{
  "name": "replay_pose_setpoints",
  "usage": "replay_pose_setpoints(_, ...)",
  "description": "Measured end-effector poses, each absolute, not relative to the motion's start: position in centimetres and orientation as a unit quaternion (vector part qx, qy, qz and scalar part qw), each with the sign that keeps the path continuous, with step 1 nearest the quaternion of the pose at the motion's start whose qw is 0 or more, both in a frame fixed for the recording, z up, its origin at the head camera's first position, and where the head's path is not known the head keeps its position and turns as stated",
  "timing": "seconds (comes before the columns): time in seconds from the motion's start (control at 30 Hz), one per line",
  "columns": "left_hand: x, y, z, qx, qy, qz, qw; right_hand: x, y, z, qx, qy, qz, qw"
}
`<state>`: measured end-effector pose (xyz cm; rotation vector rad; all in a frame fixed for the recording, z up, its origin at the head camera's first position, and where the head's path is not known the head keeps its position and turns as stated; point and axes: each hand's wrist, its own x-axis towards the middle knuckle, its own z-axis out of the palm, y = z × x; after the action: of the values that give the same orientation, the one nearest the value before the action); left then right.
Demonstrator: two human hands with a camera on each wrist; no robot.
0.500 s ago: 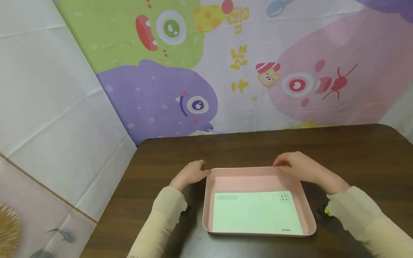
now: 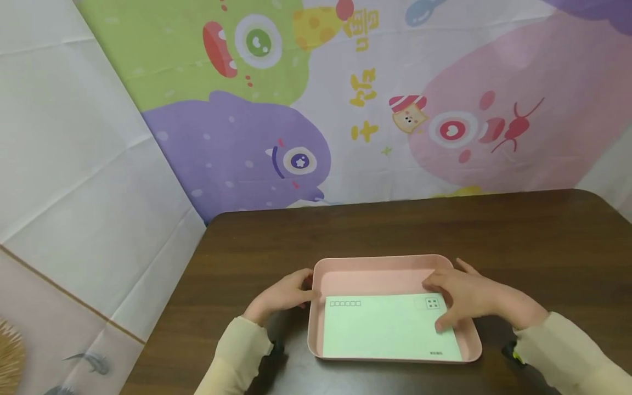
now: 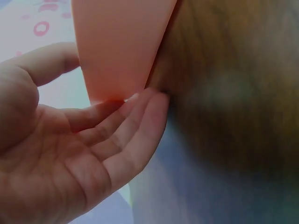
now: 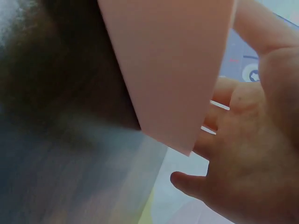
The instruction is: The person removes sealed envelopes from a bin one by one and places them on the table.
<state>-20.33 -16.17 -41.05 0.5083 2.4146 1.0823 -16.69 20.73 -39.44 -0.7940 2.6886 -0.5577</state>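
The left hand (image 2: 281,296) touches the pink tray's (image 2: 375,269) left rim, fingers relaxed; the right hand (image 2: 469,302) rests loose fingers on the green envelope (image 2: 385,329) inside, near the counter's (image 2: 395,225) front edge.

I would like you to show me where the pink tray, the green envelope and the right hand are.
Pink rectangular plastic tray (image 2: 375,269): head view, bare floor near the far rim.
Pale green paper envelope (image 2: 380,329): head view, middle of its face.
Right hand (image 2: 469,299): head view, back of the hand.
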Motion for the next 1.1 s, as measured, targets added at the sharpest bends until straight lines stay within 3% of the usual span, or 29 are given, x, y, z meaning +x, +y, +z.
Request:
replay_pose_setpoints(0.67, -19.4, -17.3, -43.3, 0.176, 0.83, 0.482, 0.217, -16.3, 20.3, -40.5, -0.271, 0.937, -0.196, 0.104)
replay_pose_setpoints(1.1, -19.3, -16.7, -43.2, 0.167, 0.835, 0.48, 0.21, -15.6, 20.3, -39.9, -0.268, 0.927, -0.263, 0.012)
